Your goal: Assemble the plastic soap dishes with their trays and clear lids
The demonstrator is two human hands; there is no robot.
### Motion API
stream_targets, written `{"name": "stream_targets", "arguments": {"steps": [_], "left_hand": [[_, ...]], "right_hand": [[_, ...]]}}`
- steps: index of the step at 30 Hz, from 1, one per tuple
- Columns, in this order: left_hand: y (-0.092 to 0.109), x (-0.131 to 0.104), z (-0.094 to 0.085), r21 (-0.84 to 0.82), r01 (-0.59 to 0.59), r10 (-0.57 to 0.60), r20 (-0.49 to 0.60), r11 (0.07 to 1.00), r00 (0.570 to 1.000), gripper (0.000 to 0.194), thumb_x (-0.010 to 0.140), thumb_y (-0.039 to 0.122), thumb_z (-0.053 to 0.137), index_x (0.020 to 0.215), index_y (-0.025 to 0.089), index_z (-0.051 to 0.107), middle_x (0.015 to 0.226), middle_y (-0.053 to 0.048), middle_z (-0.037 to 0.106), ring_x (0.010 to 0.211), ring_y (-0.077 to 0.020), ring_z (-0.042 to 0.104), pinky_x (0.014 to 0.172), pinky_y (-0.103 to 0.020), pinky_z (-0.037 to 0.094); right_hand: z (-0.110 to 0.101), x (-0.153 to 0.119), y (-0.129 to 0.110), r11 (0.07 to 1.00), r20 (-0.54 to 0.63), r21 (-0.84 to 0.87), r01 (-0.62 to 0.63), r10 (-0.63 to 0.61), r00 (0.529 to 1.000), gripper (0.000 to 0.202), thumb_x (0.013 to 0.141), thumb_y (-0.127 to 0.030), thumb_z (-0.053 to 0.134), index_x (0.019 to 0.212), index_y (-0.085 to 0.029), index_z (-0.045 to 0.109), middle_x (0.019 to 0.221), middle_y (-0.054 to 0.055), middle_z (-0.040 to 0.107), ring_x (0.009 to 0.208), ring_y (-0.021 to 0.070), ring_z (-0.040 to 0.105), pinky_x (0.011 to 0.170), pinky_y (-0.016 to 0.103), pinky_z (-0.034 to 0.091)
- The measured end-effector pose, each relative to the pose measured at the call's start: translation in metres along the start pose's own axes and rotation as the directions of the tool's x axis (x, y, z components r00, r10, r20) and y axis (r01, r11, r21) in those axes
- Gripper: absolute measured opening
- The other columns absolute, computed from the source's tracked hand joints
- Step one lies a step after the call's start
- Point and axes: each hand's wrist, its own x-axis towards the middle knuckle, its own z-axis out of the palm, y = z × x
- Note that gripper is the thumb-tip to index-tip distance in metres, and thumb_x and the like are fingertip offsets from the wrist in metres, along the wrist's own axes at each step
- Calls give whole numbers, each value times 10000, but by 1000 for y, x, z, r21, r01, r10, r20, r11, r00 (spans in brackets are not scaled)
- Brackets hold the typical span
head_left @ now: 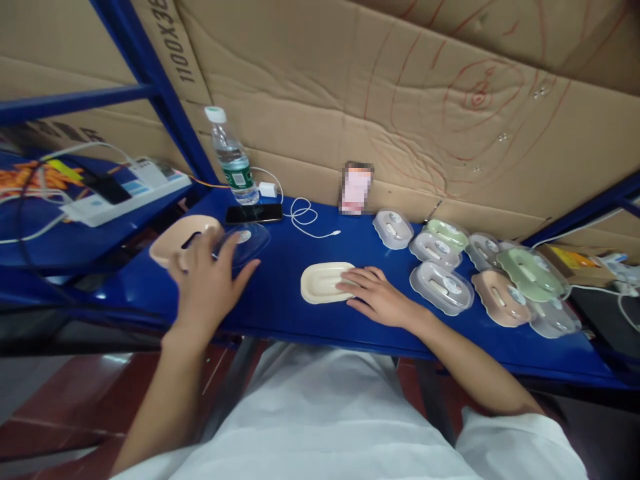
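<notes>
Head view, looking down along a blue desk [280,300] backed by cardboard sheets. At left of centre my left hand [207,283] lies spread and unclenched over a clear lid [247,240], fingers resting on its near rim and gripping nothing firmly; the lid overlaps a beige tray [173,243] just beside it to the left. At centre my right hand [375,293] rests flat, fingers extended and released, with its fingertips touching the right end of a cream tray [323,281] that sits open side up on the desk. I judge both trays and the lid to be thin moulded plastic: light, fairly stiff, smooth and apt to slide on the painted surface, and the clear lid likely to flex or crack if squeezed at the middle. The rim offers the better hold, thumb under one long edge and fingers over the opposite edge. At right of the frame stands a cluster of closed boxes [443,287] with clear, green and beige parts, touching or nearly touching one another. Behind the lid, toward the upper left, lie a dark phone [254,213], a water bottle [233,160] standing upright and a coiled white cable [305,217]. A power strip [125,190] sits on the neighbouring blue surface at far left.
</notes>
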Motion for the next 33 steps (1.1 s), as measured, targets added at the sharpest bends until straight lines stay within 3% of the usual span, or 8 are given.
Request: {"name": "stream_targets", "arguments": {"steps": [4, 8, 13, 18, 20, 23, 28, 33], "left_hand": [[-15, -1, 4, 84, 73, -77, 47, 994, 996, 480, 1045, 537, 622, 1432, 256, 659, 1636, -196, 530, 1524, -569, 385, 1135, -944, 99], [-4, -5, 10, 31, 16, -21, 167, 999, 986, 397, 1054, 509, 588, 1345, 266, 705, 1480, -181, 652, 1415, -449, 550, 1170, -795, 266], [5, 4, -4, -3, -23, 23, 231, 1000, 973, 457, 1081, 515, 489, 1436, 274, 645, 1570, -180, 582, 1471, -416, 510, 1181, -697, 318], [-35, 4, -22, 120, 228, -225, -36, 966, 974, 634, 1034, 586, 511, 1554, 224, 529, 1712, -184, 412, 1543, -548, 380, 1145, -864, 242], [-58, 1, -24, 107, 279, -286, 60, 954, 956, 671, 999, 655, 477, 1496, 219, 590, 1641, -146, 499, 1520, -610, 377, 1116, -904, 246], [-79, -2, -22, 118, 288, -299, 91, 950, 950, 608, 974, 652, 474, 1292, 198, 724, 1445, -172, 648, 1440, -622, 469, 1020, -837, 455], [-46, -1, -22, -16, -19, 18, -74, 1000, 997, 380, 1018, 496, 583, 1173, 195, 756, 1262, -119, 749, 1333, -428, 645, 1145, -684, 508], [24, -11, -15, -365, -369, 400, 8, 855, 917, 249, 1047, 283, 669, 1296, 266, 678, 1369, -59, 722, 1427, -306, 612, 1233, -562, 505]], "right_hand": [[1, -1, 2, 1000, -40, 1, 17, -17, 999, 400, 1128, -357, 548, 1487, -210, 647, 1561, 159, 629, 1488, 301, 546, 1222, 539, 416], [4, -2, 2, 1000, -57, 5, 17, -17, 998, 386, 1126, -346, 552, 1477, -219, 655, 1543, 163, 641, 1467, 304, 565, 1207, 542, 427], [3, -1, 2, 1000, -38, 6, 13, -13, 999, 403, 1129, -356, 551, 1501, -226, 638, 1556, 164, 631, 1490, 297, 543, 1214, 538, 410], [3, 0, 4, 1000, -53, -8, 29, -30, 998, 398, 1132, -361, 547, 1484, -214, 658, 1525, 158, 657, 1462, 300, 568, 1197, 515, 422], [3, -1, 5, 999, -70, -9, 38, -38, 997, 380, 1137, -341, 532, 1464, -213, 675, 1506, 150, 672, 1445, 298, 582, 1188, 507, 430], [1, -1, 6, 999, -77, -4, 52, -52, 996, 365, 1136, -321, 530, 1446, -212, 690, 1496, 146, 678, 1440, 292, 585, 1186, 495, 433], [-6, -1, 1, 999, -64, 23, 40, -38, 997, 515, 1086, -470, 632, 1537, -225, 598, 1480, 166, 679, 1407, 302, 606, 1219, 538, 386], [-10, -3, -5, 997, -265, -72, -20, 0, 964, 836, 1036, -632, 631, 1700, -211, 346, 1684, 244, 448, 1579, 386, 420, 1260, 636, 314]]}}
